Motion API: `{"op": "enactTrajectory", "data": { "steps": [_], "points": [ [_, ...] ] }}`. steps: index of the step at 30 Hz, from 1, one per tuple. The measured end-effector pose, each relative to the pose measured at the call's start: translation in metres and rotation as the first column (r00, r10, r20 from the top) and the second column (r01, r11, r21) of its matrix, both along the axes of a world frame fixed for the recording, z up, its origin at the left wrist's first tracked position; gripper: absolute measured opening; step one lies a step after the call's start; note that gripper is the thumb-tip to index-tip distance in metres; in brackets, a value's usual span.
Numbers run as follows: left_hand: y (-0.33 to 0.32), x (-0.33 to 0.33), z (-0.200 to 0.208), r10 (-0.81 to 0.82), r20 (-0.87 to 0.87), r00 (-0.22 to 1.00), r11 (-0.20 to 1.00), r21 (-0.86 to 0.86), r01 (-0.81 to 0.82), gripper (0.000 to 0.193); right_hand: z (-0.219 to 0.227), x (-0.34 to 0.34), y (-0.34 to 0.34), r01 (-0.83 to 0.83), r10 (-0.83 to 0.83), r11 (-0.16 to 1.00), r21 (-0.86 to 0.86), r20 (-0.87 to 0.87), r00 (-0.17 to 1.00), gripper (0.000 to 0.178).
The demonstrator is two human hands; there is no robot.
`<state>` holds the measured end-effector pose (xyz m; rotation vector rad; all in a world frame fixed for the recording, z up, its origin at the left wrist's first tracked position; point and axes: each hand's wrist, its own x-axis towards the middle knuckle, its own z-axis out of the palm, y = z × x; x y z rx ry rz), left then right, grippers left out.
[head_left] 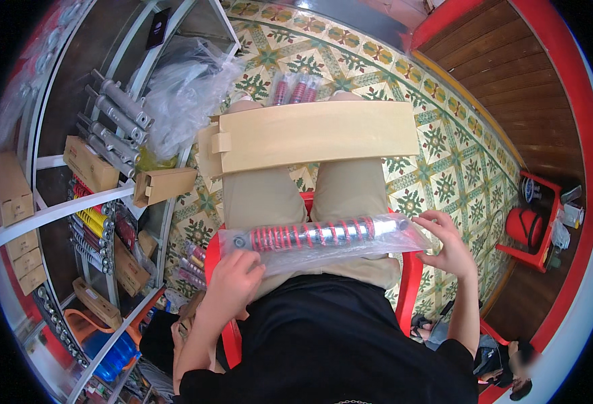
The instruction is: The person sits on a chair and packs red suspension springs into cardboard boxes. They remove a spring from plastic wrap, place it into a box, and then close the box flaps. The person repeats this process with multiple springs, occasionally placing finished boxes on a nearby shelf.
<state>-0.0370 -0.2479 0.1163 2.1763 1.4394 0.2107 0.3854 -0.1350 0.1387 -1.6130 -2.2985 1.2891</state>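
— Hands first: left hand point(232, 279) is curled over the near end of the bagged shock absorber point(317, 236), fingers folded down onto the plastic, gripping the eye end. Right hand point(444, 242) sits at the far end, fingers half spread, fingertips pinching the loose bag there.

— Where's the shock itself?

— Lying crosswise on the person's lap, spanning between both hands. Red coil spring, chrome body, sealed in a clear plastic sleeve point(350, 252). I'd say it's held at both ends to keep it level, so it won't roll off the thighs.

— Biggest things around?

— Metal shelving rack point(61, 209) well off to the left of the left hand, stacked with more shocks and small cardboard boxes. Patterned tile floor point(444, 148) beyond both hands. Then a long, open cardboard box point(317, 135) resting across the knees, just ahead of the hands and parallel to the shock. Probably parked there to stay within reach.

— Seat?

— Red plastic chair point(411, 276), edge showing under the right wrist.

— Smaller bits?

— Crumpled clear plastic bags point(185, 94) ahead-left of the left hand, by the rack. A few wrapped shocks point(296, 87) on the floor past the box. Red stool point(532, 225) with a red container far right of the right hand.
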Motion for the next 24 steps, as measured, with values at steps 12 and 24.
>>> {"op": "enactTrajectory", "data": {
  "steps": [12, 24],
  "points": [
    [0.007, -0.024, -0.003, 0.080, 0.139, 0.987, 0.992, -0.109, -0.065, 0.030, -0.062, 0.024, -0.015, 0.059, -0.064, 0.998, -0.026, -0.357, 0.932, 0.021],
    [0.014, -0.036, -0.011, 0.224, 0.223, 0.949, 0.947, -0.278, -0.158, 0.034, -0.078, 0.038, -0.013, 0.092, -0.179, 0.972, -0.216, -0.424, 0.888, 0.017]
  ]
}}
